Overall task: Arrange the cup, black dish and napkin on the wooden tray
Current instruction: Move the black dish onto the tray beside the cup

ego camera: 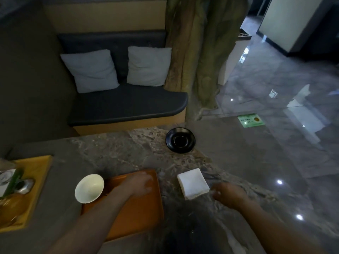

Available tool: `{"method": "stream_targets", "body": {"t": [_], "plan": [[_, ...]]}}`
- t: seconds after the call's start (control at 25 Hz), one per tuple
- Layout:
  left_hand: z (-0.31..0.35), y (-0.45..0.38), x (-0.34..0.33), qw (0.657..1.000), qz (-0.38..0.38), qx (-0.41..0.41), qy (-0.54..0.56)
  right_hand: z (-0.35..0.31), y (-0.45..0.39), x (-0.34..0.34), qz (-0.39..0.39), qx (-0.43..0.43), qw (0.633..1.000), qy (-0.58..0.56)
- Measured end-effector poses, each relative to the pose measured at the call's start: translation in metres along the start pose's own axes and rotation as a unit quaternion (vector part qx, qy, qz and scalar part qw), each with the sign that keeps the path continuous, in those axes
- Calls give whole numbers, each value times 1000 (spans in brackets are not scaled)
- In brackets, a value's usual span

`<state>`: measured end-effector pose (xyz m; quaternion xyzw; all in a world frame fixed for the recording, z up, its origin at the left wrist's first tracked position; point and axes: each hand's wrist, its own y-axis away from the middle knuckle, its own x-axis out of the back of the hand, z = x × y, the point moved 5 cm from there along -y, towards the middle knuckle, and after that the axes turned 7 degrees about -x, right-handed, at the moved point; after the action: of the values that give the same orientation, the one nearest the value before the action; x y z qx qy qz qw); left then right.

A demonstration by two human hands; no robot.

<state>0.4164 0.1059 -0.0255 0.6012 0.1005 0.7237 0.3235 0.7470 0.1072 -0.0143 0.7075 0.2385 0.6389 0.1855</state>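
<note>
An orange wooden tray (139, 213) lies on the marble table in front of me. My left hand (140, 184) rests palm down on the tray's far part, holding nothing. A white cup (89, 188) stands at the tray's left edge, just left of that hand. A folded white napkin (193, 183) lies on the table right of the tray. My right hand (229, 194) is beside the napkin's right edge, fingers curled toward it; whether it touches is unclear. A black dish (180, 140) sits at the table's far edge, away from both hands.
A yellow tray (39, 171) at the left holds a metal pot, a green box and a glass item. Behind the table are a dark bench with two grey cushions (117, 68) and a tree-like column (192, 52). Glossy floor lies at the right.
</note>
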Motion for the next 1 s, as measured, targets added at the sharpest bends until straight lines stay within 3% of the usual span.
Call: {"method": "stream_targets", "body": {"t": [0.36, 0.64, 1.0], "plan": [[-49, -59, 40, 999, -7, 22, 36, 3, -80, 30, -1, -26, 999, 30], [-64, -126, 54, 998, -19, 40, 41, -7, -150, 58, 18, 25, 999, -12], [-55, -193, 48, 996, 32, 39, 73, -18, -229, 53, 36, 49, 997, -44]]}}
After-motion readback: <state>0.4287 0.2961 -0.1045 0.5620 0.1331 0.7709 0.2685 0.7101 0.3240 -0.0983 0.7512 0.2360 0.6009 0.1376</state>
